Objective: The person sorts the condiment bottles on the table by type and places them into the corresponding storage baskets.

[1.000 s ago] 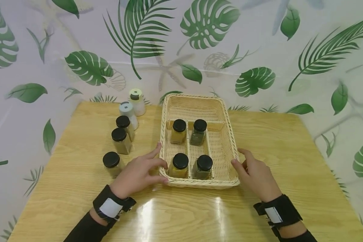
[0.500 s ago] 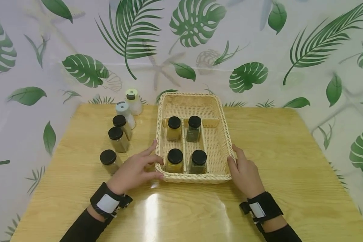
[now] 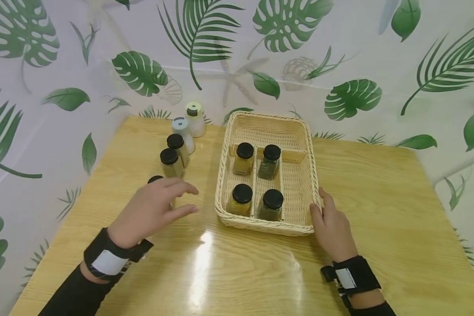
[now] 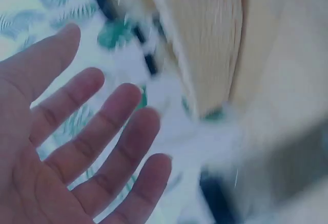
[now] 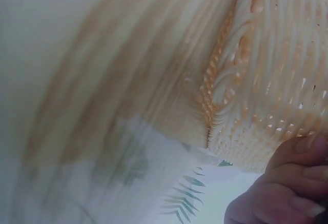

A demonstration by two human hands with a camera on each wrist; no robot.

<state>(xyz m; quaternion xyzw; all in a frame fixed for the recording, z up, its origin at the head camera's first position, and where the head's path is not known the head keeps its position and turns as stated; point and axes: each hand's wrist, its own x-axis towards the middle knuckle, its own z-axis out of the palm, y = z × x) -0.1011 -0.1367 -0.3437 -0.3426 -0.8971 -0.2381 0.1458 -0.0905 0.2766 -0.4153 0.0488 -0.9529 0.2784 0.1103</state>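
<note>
A woven wicker basket (image 3: 296,188) with dividers stands on the table, holding several black-lidded glass spice jars, among them a yellow one (image 3: 242,200) and a dark green one (image 3: 269,162). My right hand (image 3: 333,232) grips its right rim near the front corner, thumb on the rim. In the right wrist view, curled fingers (image 5: 289,185) lie against the woven wall. My left hand (image 3: 152,208) is off the basket, holding nothing, above a black-lidded jar (image 3: 156,179) that it mostly hides. The left wrist view shows its fingers (image 4: 128,142) spread and relaxed.
Left of the basket, two more black-lidded jars (image 3: 171,162) stand in a row with a pale-blue-capped shaker (image 3: 183,134) and a yellow-capped shaker (image 3: 195,120). A leaf-patterned backdrop (image 3: 237,48) rises behind the wooden table (image 3: 379,210).
My left hand has let go of the basket's front left corner and moved left over the nearest jar. The right hand stays on the rim. The head view has shifted.
</note>
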